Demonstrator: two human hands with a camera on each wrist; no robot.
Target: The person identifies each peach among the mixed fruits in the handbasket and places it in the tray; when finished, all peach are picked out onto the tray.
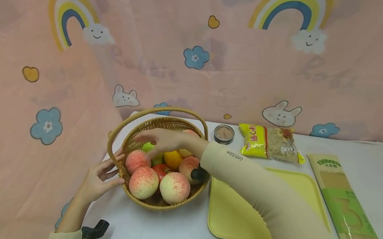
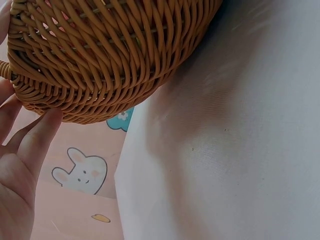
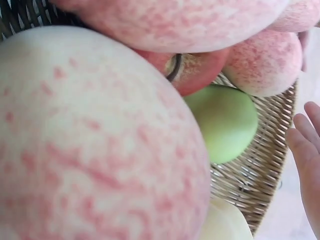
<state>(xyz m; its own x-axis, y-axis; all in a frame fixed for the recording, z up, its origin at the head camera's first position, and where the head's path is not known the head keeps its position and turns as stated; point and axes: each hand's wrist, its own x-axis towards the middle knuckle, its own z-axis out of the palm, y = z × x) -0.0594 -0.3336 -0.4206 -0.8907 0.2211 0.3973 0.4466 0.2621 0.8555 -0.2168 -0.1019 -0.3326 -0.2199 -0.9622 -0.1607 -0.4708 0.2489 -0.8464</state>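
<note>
A wicker basket (image 1: 157, 208) with a tall arched handle (image 1: 192, 113) stands on the white table. In it lie several pink-and-cream peaches (image 1: 174, 188), a red apple (image 3: 200, 70), a green fruit (image 3: 225, 122) and an orange fruit (image 1: 172, 159). At the basket's left side, my left hand (image 1: 99, 180) holds the wall around the handle's base, thumb apart from the fingers; the left wrist view shows its fingers (image 2: 42, 140) against the weave. My right hand (image 1: 164, 142) hovers above the fruit, fingers extended, holding nothing. The right wrist view shows its fingers (image 3: 302, 147) near the rim.
Right of the basket lies a yellow tray (image 1: 236, 223), partly under my right forearm. Behind it are a small round container (image 1: 223, 134) and a yellow-and-clear bag (image 1: 272, 143). A long green packet (image 1: 351, 210) lies along the tray's right side. A patterned pink cloth hangs behind.
</note>
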